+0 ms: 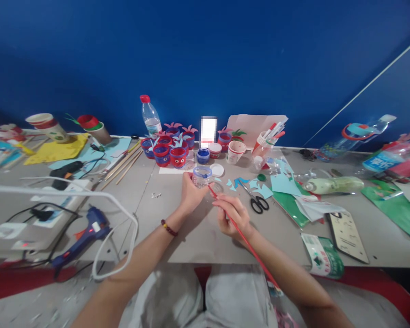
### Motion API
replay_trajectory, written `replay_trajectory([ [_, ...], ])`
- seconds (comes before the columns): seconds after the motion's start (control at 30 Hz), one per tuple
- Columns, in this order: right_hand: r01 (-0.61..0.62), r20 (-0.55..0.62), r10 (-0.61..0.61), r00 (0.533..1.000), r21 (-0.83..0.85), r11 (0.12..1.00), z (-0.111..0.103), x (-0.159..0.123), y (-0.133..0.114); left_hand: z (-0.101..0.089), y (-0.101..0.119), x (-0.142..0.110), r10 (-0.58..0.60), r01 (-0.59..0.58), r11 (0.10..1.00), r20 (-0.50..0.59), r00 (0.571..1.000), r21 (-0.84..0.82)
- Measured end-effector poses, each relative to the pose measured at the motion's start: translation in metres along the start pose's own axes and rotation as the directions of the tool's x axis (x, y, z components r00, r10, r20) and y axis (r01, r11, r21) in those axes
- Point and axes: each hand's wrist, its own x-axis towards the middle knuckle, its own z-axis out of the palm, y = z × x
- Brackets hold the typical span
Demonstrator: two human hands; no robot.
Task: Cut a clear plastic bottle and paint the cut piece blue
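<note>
Head view: left hand [192, 195] clamped on blue-rimmed clear cup [202, 175] at desk [191, 243] centre, near side of blue paint jar [202, 156]; right hand [233, 217] closed on red brush [256, 256]. Step in hand appears to be painting the cup; next move likely calls for steady brush contact

Left fingers [188, 182] hide part of clear cup [202, 173]; left edge cuts white cable [54, 190].

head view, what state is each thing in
plastic cup: blue rim, held in left hand
red brush: held in right hand
blue paint jar: open
red-capped bottle: upright, closed
loose white lid: lying flat
scissors: lying flat
blue glue gun: lying down
power strip: light on
</note>
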Motion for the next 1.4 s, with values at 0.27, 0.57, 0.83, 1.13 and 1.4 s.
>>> replay_trajectory([
  [0.27,-0.032,-0.009,0.032,0.999,0.046,0.998,0.001,0.001,-0.003,0.002,-0.002,-0.002,-0.003,0.005,0.999,0.053,0.999,-0.051],
  [0.57,-0.040,-0.042,0.041,0.998,0.022,0.999,0.000,0.002,0.001,0.000,0.004,-0.004,0.001,0.001,0.999,0.067,0.998,-0.033],
  [0.83,-0.049,-0.079,0.051,0.996,0.029,0.998,-0.002,0.004,0.003,-0.001,0.005,-0.002,-0.003,0.004,0.999,0.036,0.999,-0.033],
  [1.13,-0.063,-0.119,0.064,0.991,0.014,0.998,-0.003,0.004,0.007,-0.001,0.006,-0.001,0.003,-0.004,0.998,-0.015,1.000,-0.062],
  [1.4,-0.081,-0.148,0.076,0.986,-0.026,0.996,-0.002,0.004,0.015,-0.002,0.003,0.003,0.017,-0.018,0.997,-0.019,1.000,-0.072],
])
